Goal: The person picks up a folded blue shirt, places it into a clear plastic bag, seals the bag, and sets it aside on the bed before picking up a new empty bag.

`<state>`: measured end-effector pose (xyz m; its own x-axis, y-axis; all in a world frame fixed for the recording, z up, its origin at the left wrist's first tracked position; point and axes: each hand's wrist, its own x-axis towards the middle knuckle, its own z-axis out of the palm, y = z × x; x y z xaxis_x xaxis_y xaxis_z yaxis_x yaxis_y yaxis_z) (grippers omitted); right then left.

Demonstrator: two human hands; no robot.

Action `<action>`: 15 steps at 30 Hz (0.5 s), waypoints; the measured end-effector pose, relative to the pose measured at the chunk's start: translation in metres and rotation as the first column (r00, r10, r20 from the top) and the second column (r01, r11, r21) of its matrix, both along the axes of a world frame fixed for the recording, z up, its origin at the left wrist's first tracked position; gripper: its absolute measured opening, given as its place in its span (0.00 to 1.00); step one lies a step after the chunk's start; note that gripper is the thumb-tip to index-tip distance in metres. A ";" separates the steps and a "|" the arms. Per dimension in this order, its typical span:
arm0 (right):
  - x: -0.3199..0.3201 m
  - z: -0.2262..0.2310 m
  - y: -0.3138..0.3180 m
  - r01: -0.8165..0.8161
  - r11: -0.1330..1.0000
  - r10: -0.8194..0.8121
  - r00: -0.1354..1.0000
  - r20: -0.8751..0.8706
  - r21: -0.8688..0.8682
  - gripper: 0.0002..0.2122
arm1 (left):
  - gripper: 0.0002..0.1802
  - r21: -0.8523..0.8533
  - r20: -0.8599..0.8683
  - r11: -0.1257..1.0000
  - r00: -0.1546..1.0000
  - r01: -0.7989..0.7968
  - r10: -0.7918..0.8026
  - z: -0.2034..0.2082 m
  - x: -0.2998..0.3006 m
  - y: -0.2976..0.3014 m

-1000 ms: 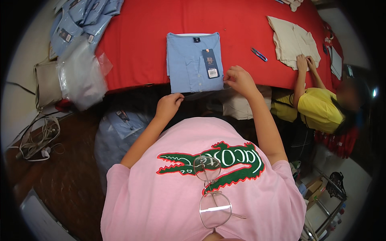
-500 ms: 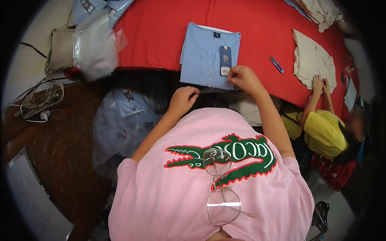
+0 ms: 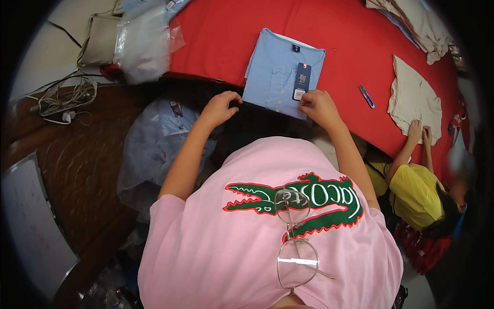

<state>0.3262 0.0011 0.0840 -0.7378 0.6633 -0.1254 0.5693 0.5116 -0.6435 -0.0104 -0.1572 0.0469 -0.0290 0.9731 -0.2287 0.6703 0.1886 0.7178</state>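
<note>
A folded light blue shirt (image 3: 278, 77) lies on the red-covered table, its lower edge at the table's front. A dark blue hang tag (image 3: 302, 81) rests on its right side. My right hand (image 3: 321, 109) is closed in a pinch at the shirt's lower right corner, just below the tag; the fingertips are partly hidden. To the left of the shirt, my left hand (image 3: 221, 108) hovers off the table edge. Its fingers curve with the thumb apart, and nothing is in it.
Blue thread snips (image 3: 366, 96) lie on the red cloth (image 3: 350, 56). At right, a person in yellow (image 3: 416, 195) handles a beige garment (image 3: 415, 98). Clear plastic bags (image 3: 141, 46) hang over the table's left end. A large bag of packed blue garments (image 3: 159, 139) stands below.
My left hand has drawn away from the shirt's lower edge, up and to the left, and its fingers have spread. My right hand stays at the lower right corner. The whole view has shifted.
</note>
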 end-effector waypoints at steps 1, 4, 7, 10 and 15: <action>0.000 0.002 -0.001 0.010 1.000 -0.010 1.000 -0.007 -0.011 0.03 | 0.16 0.086 0.000 0.996 1.000 -0.023 0.023 -0.009 0.005 -0.006; 0.003 0.000 -0.003 0.052 0.998 -0.054 0.997 -0.048 -0.044 0.03 | 0.23 0.191 -0.032 0.977 0.995 -0.092 0.100 -0.030 0.021 -0.016; 0.003 -0.004 -0.005 0.090 0.992 -0.101 0.986 -0.129 -0.086 0.02 | 0.19 0.049 0.132 0.962 0.957 -0.268 0.260 -0.040 0.031 -0.016; 0.002 -0.006 -0.010 0.103 0.988 -0.118 0.983 -0.141 -0.113 0.02 | 0.11 0.009 0.209 0.944 0.923 -0.331 0.322 -0.038 0.027 -0.014; -0.004 -0.014 -0.017 0.060 0.997 -0.055 0.991 -0.126 0.040 0.03 | 0.05 0.075 0.218 0.939 0.925 -0.335 0.312 -0.011 0.007 0.001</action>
<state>0.3220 -0.0158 0.0699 -0.7063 0.7079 -0.0052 0.5154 0.5091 -0.6893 -0.0034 -0.1560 0.0358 -0.3112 0.9375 -0.1559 0.4268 0.2845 0.8584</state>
